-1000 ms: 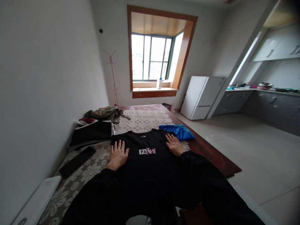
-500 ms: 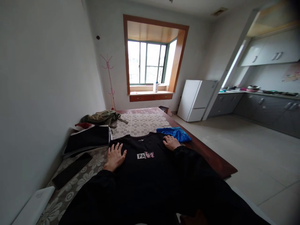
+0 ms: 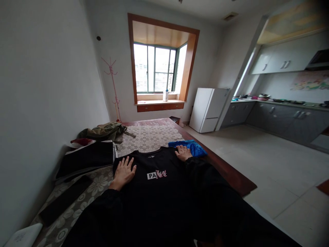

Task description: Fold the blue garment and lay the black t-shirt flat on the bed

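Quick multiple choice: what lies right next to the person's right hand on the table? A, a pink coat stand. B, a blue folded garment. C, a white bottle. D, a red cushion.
B: the right hand rests flat on the black T-shirt, at its shoulder, and the blue folded garment lies just beyond its fingers, on the table.

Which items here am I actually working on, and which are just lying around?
In hand:
black T-shirt, flat under left hand and right hand

Lying about:
blue cloth
folded black garments
olive jacket
white fridge
bottle on windowsill
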Demonstrator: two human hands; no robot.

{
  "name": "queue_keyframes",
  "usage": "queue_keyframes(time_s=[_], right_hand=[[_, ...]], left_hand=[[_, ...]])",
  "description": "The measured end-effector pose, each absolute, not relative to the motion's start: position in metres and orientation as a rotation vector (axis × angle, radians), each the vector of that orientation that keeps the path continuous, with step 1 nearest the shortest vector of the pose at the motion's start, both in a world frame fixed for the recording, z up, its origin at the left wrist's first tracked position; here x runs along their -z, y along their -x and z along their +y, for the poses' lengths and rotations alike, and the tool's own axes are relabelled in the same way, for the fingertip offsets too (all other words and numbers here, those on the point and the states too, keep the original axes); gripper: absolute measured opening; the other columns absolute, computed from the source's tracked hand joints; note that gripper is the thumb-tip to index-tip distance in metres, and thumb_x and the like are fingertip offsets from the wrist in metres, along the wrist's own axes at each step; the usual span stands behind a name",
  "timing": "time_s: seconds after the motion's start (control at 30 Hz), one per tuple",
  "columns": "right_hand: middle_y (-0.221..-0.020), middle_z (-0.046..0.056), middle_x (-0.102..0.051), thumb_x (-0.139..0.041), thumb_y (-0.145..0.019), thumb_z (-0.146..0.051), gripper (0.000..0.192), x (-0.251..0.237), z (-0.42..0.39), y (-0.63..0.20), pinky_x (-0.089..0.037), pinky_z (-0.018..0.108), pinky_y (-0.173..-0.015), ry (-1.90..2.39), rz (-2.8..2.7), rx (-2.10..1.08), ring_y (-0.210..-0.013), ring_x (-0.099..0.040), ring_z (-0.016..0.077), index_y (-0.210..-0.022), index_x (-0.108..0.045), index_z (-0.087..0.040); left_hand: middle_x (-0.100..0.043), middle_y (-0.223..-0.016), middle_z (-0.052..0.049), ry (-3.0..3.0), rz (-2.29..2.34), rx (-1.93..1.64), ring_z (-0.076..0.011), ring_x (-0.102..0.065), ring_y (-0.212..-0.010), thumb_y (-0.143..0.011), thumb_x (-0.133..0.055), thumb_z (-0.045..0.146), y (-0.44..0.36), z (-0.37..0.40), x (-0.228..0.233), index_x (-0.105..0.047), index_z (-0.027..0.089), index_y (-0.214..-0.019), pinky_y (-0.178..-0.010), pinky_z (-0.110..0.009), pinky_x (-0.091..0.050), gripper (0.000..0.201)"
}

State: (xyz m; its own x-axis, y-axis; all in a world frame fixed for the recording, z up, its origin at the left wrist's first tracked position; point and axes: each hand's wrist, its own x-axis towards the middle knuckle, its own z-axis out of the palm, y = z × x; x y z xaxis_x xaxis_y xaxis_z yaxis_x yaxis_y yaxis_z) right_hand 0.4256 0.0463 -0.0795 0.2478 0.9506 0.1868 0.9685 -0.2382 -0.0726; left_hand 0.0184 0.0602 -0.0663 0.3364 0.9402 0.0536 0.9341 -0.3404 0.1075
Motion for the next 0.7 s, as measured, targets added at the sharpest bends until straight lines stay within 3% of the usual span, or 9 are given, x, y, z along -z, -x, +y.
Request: queue_keyframes(time_s=[0.13,0.3,0.47,0.7], right_hand=[[-0.132,0.017,-0.063,-0.043,-0.104,-0.035,0.038,0.072,0.059,-0.426,-0.037,0.047,-0.108,2.308,-1.787,0.188,-0.128,-0.052,0.0325,-0.130,-0.063,-0.018],[-0.120,0.012,-0.067,-0.043,-0.103,-0.027,0.026,0.074,0.060,-0.430,-0.040,0.037,-0.100,2.241,-1.804,0.169,-0.117,-0.058,0.0265,-0.114,-0.065,-0.019],[-0.120,0.017,-0.068,-0.033,-0.105,-0.022,0.033,0.079,0.060,-0.435,-0.038,0.044,-0.100,2.310,-1.680,0.164,-0.117,-0.058,0.0316,-0.120,-0.063,-0.017],[-0.132,0.020,-0.063,-0.041,-0.104,-0.036,0.037,0.080,0.060,-0.429,-0.037,0.047,-0.104,2.378,-1.610,0.165,-0.126,-0.054,0.0356,-0.126,-0.063,-0.016]], left_hand=[[-0.040,-0.168,-0.014,-2.524,1.767,-0.183,-0.0364,-0.035,-0.155,-0.099,-0.035,0.055,-0.018,0.066,0.062,-0.048,0.020,-0.155,-0.124,-0.052,-0.030,0.067],[-0.033,-0.172,-0.008,-2.556,1.716,-0.226,-0.0304,-0.027,-0.159,-0.102,-0.031,0.054,-0.017,0.068,0.067,-0.042,0.024,-0.158,-0.129,-0.051,-0.021,0.065],[-0.029,-0.174,-0.003,-2.570,1.640,-0.181,-0.0330,-0.020,-0.161,-0.102,-0.028,0.055,-0.015,0.073,0.073,-0.036,0.028,-0.162,-0.130,-0.057,-0.015,0.066],[-0.028,-0.174,-0.002,-2.580,1.626,-0.167,-0.0357,-0.017,-0.162,-0.103,-0.027,0.055,-0.015,0.074,0.072,-0.036,0.029,-0.162,-0.130,-0.060,-0.016,0.065]])
